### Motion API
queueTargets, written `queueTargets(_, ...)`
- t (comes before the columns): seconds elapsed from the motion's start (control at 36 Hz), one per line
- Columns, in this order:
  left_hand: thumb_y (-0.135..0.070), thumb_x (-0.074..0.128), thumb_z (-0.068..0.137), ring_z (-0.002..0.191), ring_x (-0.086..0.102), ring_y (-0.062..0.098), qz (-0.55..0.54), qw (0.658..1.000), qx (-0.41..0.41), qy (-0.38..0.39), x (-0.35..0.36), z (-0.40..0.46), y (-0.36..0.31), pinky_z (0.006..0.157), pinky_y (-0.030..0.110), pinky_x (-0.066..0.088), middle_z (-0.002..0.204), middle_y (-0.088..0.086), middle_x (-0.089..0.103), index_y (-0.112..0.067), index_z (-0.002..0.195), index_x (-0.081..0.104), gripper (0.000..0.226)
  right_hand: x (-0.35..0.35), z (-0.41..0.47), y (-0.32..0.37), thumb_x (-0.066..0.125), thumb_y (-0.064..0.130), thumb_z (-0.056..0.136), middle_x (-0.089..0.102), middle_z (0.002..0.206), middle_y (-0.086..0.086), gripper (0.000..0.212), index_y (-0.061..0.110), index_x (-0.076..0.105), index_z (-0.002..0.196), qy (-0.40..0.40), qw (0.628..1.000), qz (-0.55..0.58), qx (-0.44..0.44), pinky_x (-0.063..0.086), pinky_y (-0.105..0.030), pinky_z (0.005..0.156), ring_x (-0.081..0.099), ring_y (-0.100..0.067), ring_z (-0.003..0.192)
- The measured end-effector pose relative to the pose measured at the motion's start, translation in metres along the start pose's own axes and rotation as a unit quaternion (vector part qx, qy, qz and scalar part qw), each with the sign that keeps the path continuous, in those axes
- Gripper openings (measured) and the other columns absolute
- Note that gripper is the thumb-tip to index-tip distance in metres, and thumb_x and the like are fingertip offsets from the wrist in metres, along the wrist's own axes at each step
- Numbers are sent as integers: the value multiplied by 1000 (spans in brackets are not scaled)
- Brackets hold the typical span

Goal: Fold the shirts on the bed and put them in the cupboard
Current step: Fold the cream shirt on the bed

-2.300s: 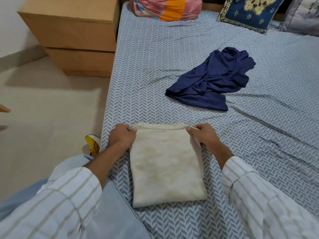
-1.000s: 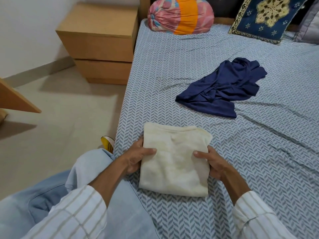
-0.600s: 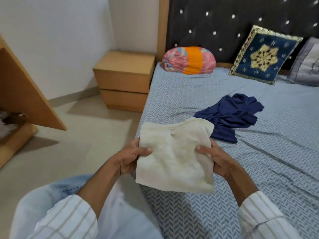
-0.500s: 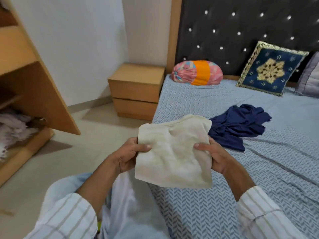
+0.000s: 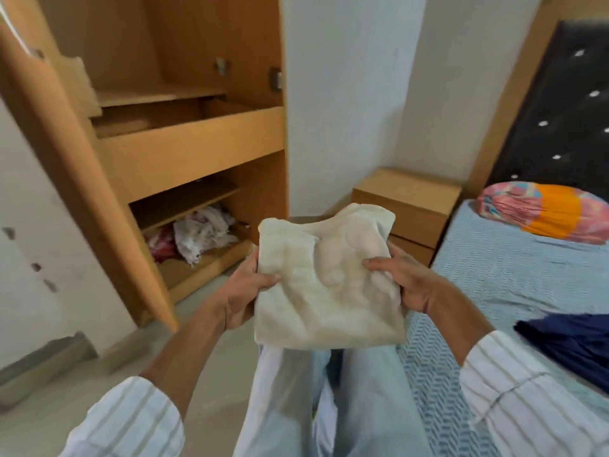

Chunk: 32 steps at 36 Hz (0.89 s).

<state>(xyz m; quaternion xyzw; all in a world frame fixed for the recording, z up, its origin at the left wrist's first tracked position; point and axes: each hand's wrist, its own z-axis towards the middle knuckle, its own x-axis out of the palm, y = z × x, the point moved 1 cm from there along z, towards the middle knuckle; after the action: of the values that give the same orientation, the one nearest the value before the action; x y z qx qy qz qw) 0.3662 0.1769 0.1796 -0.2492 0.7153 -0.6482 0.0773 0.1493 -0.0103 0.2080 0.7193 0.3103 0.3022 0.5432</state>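
Note:
A folded cream shirt (image 5: 326,285) is held up in front of me, off the bed. My left hand (image 5: 244,291) grips its left edge, thumb on top. My right hand (image 5: 402,282) grips its right edge the same way. A crumpled navy shirt (image 5: 570,344) lies on the bed (image 5: 514,265) at the right edge of view. The wooden cupboard (image 5: 184,146) stands open at the left, beyond the shirt, with shelves and a pulled-out drawer.
Crumpled white and red clothes (image 5: 197,235) lie on the cupboard's lowest shelf. The open cupboard door (image 5: 66,166) juts out at the left. A wooden bedside table (image 5: 408,199) stands by the bed. A pink and orange bolster (image 5: 543,212) lies at the bedhead.
Both hands lifted the folded cream shirt off the bed. The view swung left from the bed to the open cupboard; the navy shirt stayed on the bed.

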Motion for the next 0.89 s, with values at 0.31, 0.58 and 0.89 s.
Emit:
queueTargets(0.31,-5,72,82,119,64,38,-72,995,-57,-44,-79,24,32,93,52,57,133,16,65,-22,144,50,68,43,98,-18,68,3,92,74,120,-8,52,33,56,133,65,994,-9,89,60,-49,87,73,-32,107)
queueTargets(0.58,3,58,87,114,68,35,-106,982,-124,-91,-132,147,59,86,46,61,131,16,67,-21,139,55,57,18,240,-62,69,1,86,73,122,-8,59,39,59,130,59,978,53,192,61,-52,86,71,-35,109)
queueTargets(0.89,1,62,84,117,67,31,-115,965,-208,-114,-122,171,-63,85,43,61,131,7,68,-31,142,51,68,29,260,47,62,-6,91,74,120,-4,56,36,60,127,59,955,93,276,62,-45,80,73,-29,105)
